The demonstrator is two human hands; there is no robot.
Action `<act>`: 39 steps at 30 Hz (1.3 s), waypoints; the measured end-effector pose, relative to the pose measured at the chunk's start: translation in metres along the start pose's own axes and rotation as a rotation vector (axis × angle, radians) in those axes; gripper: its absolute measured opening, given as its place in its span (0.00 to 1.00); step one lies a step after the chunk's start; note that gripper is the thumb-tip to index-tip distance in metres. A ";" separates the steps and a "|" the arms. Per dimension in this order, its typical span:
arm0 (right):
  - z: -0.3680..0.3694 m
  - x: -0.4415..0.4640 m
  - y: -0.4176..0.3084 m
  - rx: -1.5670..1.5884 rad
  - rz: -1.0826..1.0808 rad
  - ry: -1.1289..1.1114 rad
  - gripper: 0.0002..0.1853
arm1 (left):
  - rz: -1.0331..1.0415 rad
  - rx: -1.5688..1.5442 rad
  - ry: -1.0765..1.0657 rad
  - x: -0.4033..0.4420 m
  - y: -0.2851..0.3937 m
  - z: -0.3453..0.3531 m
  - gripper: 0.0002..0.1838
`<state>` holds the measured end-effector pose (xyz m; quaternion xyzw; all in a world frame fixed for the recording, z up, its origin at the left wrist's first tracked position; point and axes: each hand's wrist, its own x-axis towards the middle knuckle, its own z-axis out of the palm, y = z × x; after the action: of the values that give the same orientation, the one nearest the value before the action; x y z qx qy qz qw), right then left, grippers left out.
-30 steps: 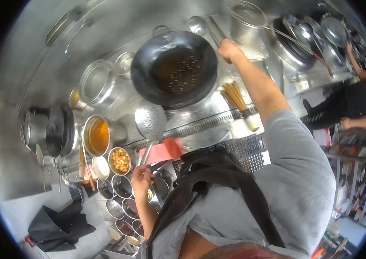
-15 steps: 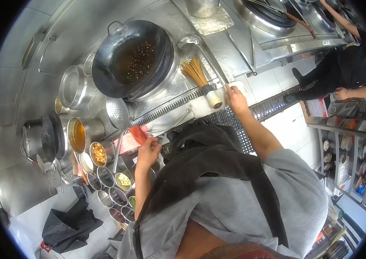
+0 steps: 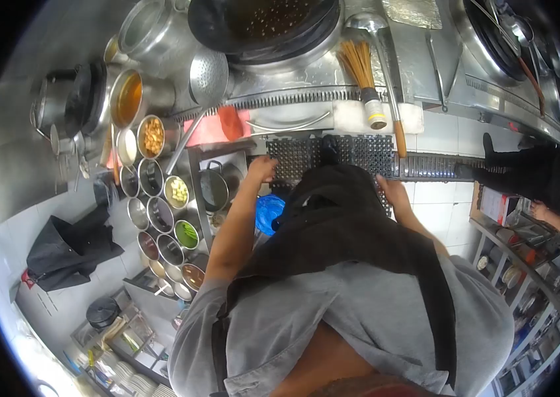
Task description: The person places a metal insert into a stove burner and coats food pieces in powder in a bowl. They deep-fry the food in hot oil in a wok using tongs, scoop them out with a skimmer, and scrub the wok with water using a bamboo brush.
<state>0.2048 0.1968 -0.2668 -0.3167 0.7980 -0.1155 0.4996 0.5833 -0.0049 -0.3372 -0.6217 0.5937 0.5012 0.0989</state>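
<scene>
Work is seemingly resting, left hand (image 3: 264, 170) hanging loose and empty, right hand (image 3: 393, 191) with grip impossible to tell, ladle (image 3: 394, 109) just ahead calling for reaching.

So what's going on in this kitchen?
Someone in a black apron stands at a steel cooktop, the left hand and right hand low in front, neither visibly holding anything. A wok of dark liquid sits on the cooktop. A perforated skimmer and a ladle rest nearby.
</scene>
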 end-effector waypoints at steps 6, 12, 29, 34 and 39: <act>0.019 0.043 -0.048 -0.365 -0.508 0.067 0.29 | -0.169 -0.923 0.127 0.039 0.020 0.036 0.37; 0.083 0.070 -0.099 -0.353 -0.718 0.091 0.36 | -0.131 -0.829 -0.001 0.024 0.059 0.078 0.25; -0.139 0.044 -0.136 0.464 -0.871 -0.028 0.25 | -0.064 0.213 0.474 0.004 0.019 0.066 0.22; -0.244 0.149 -0.063 -0.137 -0.348 0.934 0.44 | -0.228 0.545 0.082 -0.013 -0.039 0.129 0.26; -0.240 0.196 -0.055 -0.059 -0.096 0.799 0.57 | 0.042 0.170 0.157 -0.063 -0.083 0.207 0.17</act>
<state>-0.0411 0.0011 -0.2673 -0.2980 0.9166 -0.2299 0.1350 0.5614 0.2069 -0.4287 -0.6357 0.6530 0.4009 0.0940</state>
